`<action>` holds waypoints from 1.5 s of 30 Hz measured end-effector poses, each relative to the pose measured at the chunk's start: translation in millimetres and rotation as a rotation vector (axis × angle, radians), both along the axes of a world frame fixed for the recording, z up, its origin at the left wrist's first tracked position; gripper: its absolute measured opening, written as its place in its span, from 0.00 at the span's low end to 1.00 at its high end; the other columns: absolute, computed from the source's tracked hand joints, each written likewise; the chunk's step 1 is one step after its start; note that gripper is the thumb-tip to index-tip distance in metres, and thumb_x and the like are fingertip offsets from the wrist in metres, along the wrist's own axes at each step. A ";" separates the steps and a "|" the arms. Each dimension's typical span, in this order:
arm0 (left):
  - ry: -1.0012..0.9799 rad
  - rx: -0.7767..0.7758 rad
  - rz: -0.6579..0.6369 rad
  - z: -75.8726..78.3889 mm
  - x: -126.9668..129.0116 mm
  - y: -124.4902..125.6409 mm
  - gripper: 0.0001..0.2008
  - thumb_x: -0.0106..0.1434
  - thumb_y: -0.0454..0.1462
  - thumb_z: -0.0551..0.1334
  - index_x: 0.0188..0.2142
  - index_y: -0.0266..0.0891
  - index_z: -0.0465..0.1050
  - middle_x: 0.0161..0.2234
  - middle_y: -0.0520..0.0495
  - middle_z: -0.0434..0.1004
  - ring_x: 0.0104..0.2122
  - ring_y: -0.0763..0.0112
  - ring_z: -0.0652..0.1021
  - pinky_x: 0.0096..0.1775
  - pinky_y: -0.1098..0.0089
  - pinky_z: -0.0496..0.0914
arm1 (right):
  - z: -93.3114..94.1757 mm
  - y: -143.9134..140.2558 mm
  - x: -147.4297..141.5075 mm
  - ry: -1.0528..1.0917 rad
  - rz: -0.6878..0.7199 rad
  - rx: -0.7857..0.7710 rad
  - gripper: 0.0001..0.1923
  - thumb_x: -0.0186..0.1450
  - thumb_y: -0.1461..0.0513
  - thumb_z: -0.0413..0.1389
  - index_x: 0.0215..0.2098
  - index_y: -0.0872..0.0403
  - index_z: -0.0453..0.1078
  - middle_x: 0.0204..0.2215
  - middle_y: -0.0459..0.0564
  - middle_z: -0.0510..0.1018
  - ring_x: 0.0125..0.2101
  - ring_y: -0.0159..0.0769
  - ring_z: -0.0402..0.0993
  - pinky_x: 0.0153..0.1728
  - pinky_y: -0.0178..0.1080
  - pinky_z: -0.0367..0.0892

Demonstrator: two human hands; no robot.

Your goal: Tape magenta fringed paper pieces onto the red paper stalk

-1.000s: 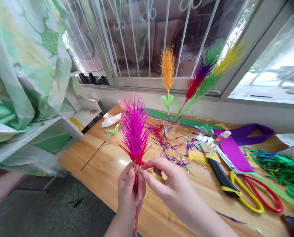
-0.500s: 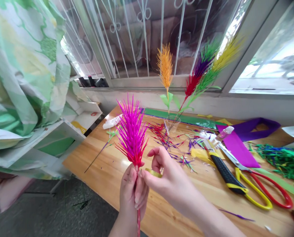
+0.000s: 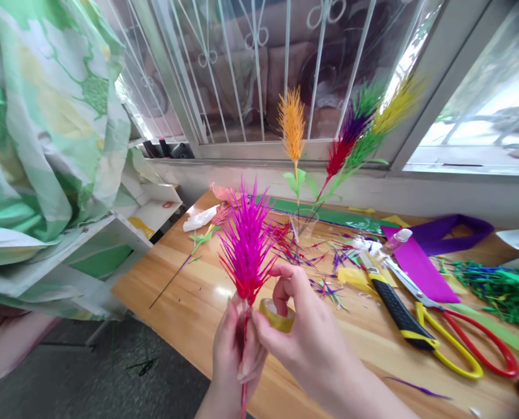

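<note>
My left hand (image 3: 237, 349) is wrapped round the red stem of an artificial wheat ear (image 3: 249, 244), magenta above and red at its base, held upright over the table's front edge. Just right of the ear's base, my right hand (image 3: 303, 320) has its fingers curled, with a roll of yellowish clear tape (image 3: 277, 314) between thumb and index finger. The right thumb is close to the stem right below the bristles, where something shiny like tape shows. The rest of the stem hangs below the left fist.
On the wooden table (image 3: 189, 326) lie a box cutter (image 3: 399, 308), red-and-yellow scissors (image 3: 451, 331), paper strips and loose bristles (image 3: 285, 238). A plastic cup (image 3: 304, 224) holds finished stems by the window. Another stem (image 3: 176, 273) lies left.
The wheat ear has shifted slightly right and down, uncovering the lying stem's pink head on the left. My right hand has turned, so more of the tape roll shows.
</note>
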State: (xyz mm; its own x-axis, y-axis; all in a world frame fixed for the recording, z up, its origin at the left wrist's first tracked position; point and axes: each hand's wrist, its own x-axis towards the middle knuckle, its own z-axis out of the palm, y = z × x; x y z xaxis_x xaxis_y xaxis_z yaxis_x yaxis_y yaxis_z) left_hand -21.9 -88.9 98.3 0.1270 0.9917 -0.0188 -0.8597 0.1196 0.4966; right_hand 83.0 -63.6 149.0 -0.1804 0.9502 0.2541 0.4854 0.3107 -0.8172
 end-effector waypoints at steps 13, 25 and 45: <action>0.411 -0.231 0.327 6.1 -7.4 6.8 0.13 0.43 0.43 0.69 0.25 0.39 0.71 0.19 0.56 0.72 0.09 0.88 0.60 0.12 0.83 0.53 | -4.4 -1.5 0.5 0.013 0.009 0.147 0.24 0.54 0.62 0.54 0.48 0.53 0.52 0.19 0.39 0.63 0.21 0.30 0.64 0.25 0.33 0.62; 0.513 -0.189 0.267 2.3 -15.7 10.3 0.16 0.49 0.48 0.63 0.27 0.38 0.66 0.07 0.63 0.54 0.06 0.87 0.51 0.08 0.83 0.47 | -17.7 0.6 4.4 0.074 0.113 0.173 0.30 0.58 0.64 0.53 0.55 0.50 0.47 0.27 0.45 0.71 0.38 0.38 0.68 0.45 0.44 0.60; 0.473 -0.238 0.280 -2.3 -14.8 11.5 0.15 0.45 0.45 0.67 0.22 0.38 0.64 0.12 0.59 0.64 0.09 0.85 0.59 0.12 0.81 0.52 | -23.7 -5.9 -1.9 0.280 0.116 0.010 0.34 0.56 0.63 0.54 0.56 0.52 0.42 0.26 0.43 0.66 0.38 0.35 0.67 0.45 0.41 0.61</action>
State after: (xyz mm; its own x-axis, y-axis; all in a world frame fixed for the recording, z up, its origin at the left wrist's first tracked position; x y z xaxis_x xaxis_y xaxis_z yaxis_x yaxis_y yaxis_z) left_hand -36.7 -77.4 96.0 -0.2144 0.9479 -0.2355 -0.5669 0.0755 0.8203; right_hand 81.1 -69.5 125.3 -0.2092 0.9245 0.3186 0.2021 0.3596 -0.9109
